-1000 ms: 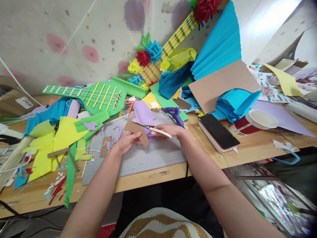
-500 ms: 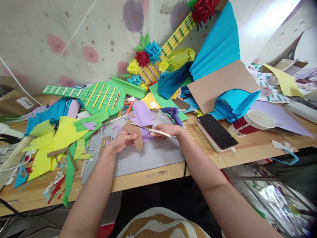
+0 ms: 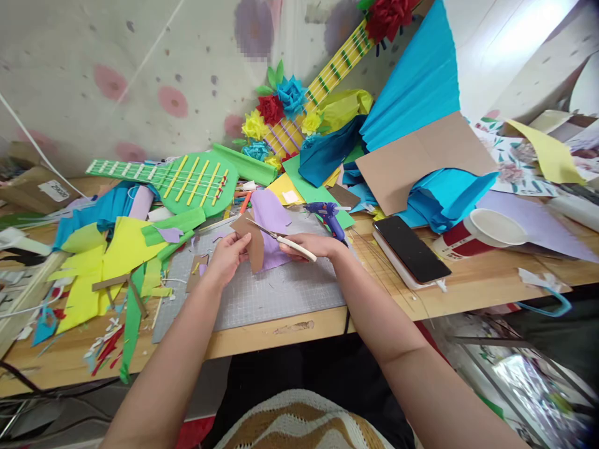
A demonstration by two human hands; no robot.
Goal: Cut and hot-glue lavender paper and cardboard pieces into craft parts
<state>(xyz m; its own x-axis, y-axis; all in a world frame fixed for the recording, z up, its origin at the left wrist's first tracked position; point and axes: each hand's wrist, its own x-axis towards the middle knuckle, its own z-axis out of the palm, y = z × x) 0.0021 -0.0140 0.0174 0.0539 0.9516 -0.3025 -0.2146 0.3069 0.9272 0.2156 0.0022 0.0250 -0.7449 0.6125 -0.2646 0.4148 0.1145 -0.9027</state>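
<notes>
Our left grip (image 3: pixel 228 257) pinches the card (image 3: pixel 256 251) above the mat (image 3: pixel 290 294); its long side slants toward us. Our right grip (image 3: pixel 306 244) curls round the scissors (image 3: pixel 282 240), tips pointing away and left.

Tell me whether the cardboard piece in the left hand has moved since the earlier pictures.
Yes, the cardboard piece has moved: its lower end swung left, away from the blue glue gun.

Relative to the earlier views, the left hand (image 3: pixel 229 257) has shifted slightly leftward and turned the cardboard piece (image 3: pixel 255 251), whose lower end now hangs more steeply. More of the purple paper (image 3: pixel 277 257) shows beside it. The scissors (image 3: pixel 279 239), in the right hand (image 3: pixel 306 242), slant more sharply.
</notes>
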